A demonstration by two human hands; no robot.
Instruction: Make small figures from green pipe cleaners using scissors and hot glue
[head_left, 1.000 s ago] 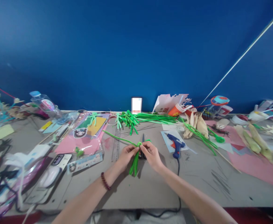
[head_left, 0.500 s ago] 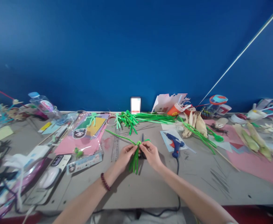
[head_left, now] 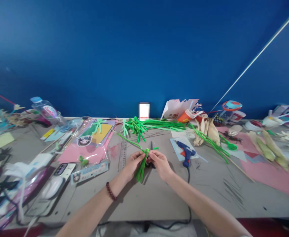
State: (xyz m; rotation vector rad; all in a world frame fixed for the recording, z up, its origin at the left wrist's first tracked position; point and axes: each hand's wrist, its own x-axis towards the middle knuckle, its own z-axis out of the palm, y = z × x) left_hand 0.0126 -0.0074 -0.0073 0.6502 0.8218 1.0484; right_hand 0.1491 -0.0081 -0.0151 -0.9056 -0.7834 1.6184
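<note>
My left hand (head_left: 133,163) pinches a bunch of green pipe cleaners (head_left: 141,171) near its top, the ends hanging down below the fingers. One longer stem of the bunch reaches out to the upper left. Close beside it, my right hand (head_left: 160,162) is closed at the top of the same bunch, fingertips on the knotted part. Behind the hands lies a pair of dark scissors (head_left: 151,148), its handles partly hidden. A clear ruler (head_left: 122,154) rests left of my left hand. The blue glue gun (head_left: 186,152) lies on paper to the right.
Long green pipe cleaners (head_left: 166,124) and a pile of bent green pieces (head_left: 135,126) line the back by the blue wall. Pink sheets in a plastic sleeve (head_left: 77,151) and a phone (head_left: 60,174) lie left. Dried husks (head_left: 212,131) and loose wires (head_left: 233,191) are right.
The long stem's free end has swung slightly right and down. The hanging ends have shifted a little left, and both hands remain at the top of the bunch.
</note>
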